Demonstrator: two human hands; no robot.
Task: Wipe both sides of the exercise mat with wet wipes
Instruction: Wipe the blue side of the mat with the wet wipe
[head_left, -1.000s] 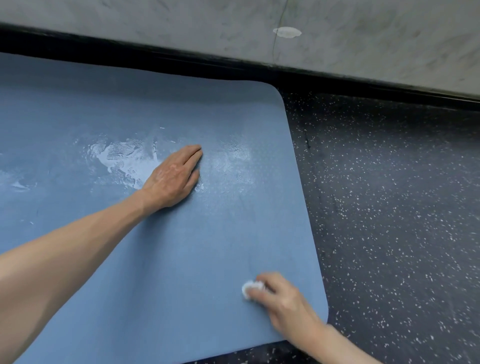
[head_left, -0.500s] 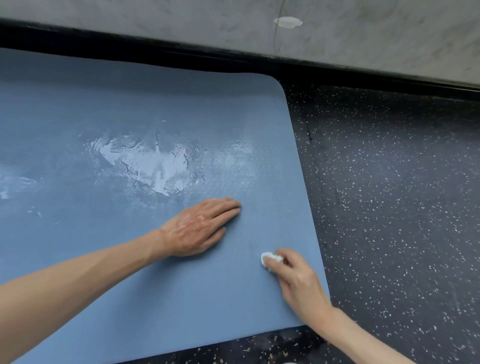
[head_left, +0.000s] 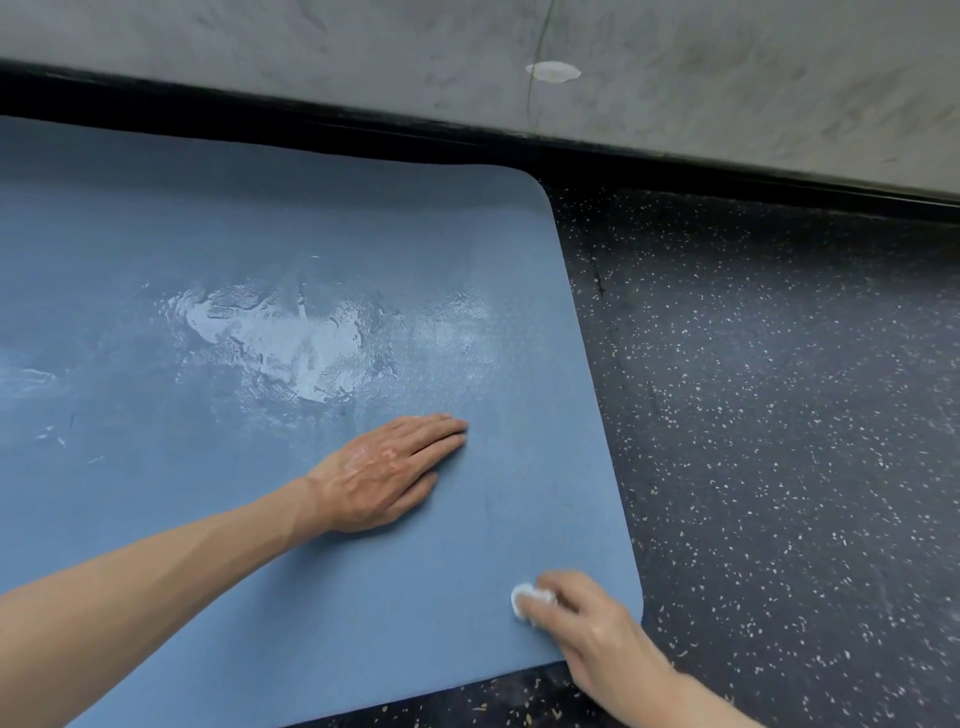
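Mat (head_left: 260, 234) is what we look to first: blue, lying flat on the speckled dark floor (head_left: 779, 415). Its long axis runs off past the left edge of our view, roughly parallel to the black baseboard (head_left: 311, 117) under the grey wall (head_left: 727, 78). The short end, with its two rounded corners, faces right. A shiny wet patch (head_left: 291, 343) spreads across the middle of the part we can see.

Our left hand (head_left: 379, 478) lies palm down on the mat, fingers straight and together, pointing toward the short end; it holds nothing. Our right hand (head_left: 587, 623) has its fingers curled over a small white balled wet wipe (head_left: 527, 597), pressed to the mat just inside the near right corner.

Half a second ago the wipe sat farther up the mat, close beside the left fingertips; it has since come back toward the near edge, and the two hands are now well apart. The left hand is in much the same spot as then, just below the wet patch, though a second ago it lay on that patch.

The far edge runs just beside the baseboard. Bare floor lies to the right of the short end, and a narrow strip shows along the near edge.
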